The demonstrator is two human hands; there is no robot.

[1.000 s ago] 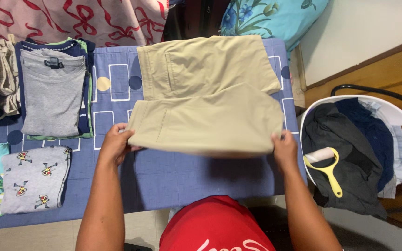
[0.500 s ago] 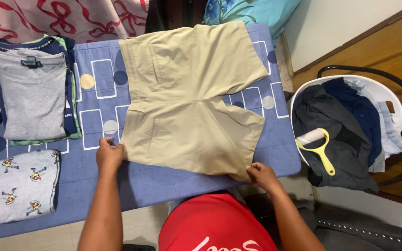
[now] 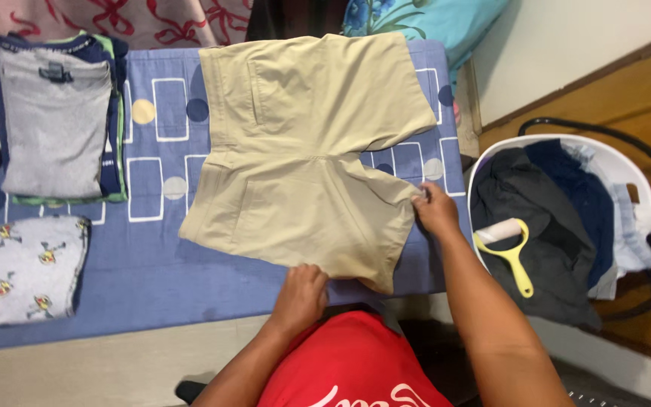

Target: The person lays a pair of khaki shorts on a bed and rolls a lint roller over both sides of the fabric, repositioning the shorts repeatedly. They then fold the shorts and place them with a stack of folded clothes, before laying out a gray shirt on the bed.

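Both my hands grip the khaki shorts (image 3: 307,158), which lie spread flat on the blue board (image 3: 152,256). My left hand (image 3: 301,296) pinches the near hem; my right hand (image 3: 435,209) pinches the leg edge on the right. Folded shirts (image 3: 54,120) sit at left, a laundry basket (image 3: 627,169) at right.
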